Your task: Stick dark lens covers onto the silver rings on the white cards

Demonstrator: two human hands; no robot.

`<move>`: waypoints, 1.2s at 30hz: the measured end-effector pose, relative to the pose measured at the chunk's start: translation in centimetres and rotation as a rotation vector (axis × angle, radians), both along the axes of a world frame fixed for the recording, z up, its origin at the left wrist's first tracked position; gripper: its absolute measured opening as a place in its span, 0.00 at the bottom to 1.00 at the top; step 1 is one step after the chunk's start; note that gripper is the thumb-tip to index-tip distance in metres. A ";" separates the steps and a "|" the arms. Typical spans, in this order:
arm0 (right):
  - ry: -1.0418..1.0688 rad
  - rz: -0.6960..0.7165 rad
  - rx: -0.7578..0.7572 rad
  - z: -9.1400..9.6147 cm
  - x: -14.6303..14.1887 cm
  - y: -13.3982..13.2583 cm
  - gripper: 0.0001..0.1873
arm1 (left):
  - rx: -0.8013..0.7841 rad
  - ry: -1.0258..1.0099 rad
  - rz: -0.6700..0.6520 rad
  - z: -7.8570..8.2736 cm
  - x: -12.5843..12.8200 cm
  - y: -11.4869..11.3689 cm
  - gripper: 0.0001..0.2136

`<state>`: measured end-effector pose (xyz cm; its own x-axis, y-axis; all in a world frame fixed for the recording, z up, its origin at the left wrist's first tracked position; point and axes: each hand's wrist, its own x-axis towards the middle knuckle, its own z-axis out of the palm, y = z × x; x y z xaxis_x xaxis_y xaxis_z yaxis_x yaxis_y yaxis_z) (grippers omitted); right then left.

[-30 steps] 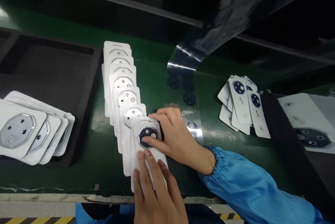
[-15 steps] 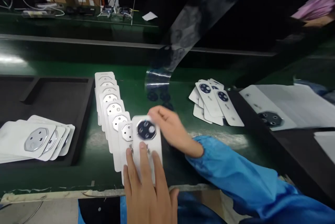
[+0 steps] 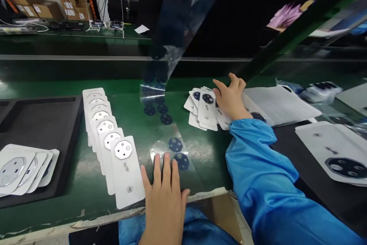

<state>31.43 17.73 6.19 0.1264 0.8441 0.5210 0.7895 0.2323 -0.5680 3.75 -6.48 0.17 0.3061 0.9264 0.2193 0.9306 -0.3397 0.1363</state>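
Observation:
My left hand (image 3: 164,195) lies flat near the table's front edge, fingers apart. Its fingertips reach the near end of a clear film strip (image 3: 162,138) with dark blue round stickers (image 3: 175,145). Close to its left is the front card (image 3: 129,176) of an overlapping row of white cards (image 3: 107,138), each with a silvery disc with holes. My right hand (image 3: 233,98), in a blue sleeve, is over the right side of a loose pile of white cards (image 3: 208,113) with dark discs. Its fingers are spread; the contact under them is partly hidden.
A black tray (image 3: 69,149) at left holds fanned white cards (image 3: 17,168). More cards with dark discs (image 3: 335,153) lie on a black surface at right, near a white sheet (image 3: 281,99). The film strip hangs down from above. Boxes (image 3: 48,10) stand at the back.
My right hand has moved from the front card to the pile at right. My left hand has come off the cards. The front card now shows a silvery disc; the view has turned right.

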 end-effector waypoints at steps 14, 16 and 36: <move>-0.335 0.905 -0.132 -3.4 -11.7 -7.3 0.21 | -0.038 -0.020 0.172 0.7 -0.9 2.4 0.26; -0.402 0.914 -0.063 -3.3 -11.6 -7.5 0.15 | -0.048 0.000 0.150 1.2 -1.2 2.4 0.26; 0.847 0.679 -1.079 -0.2 -18.4 -8.8 0.14 | -0.005 -0.155 0.193 2.0 -1.1 3.2 0.23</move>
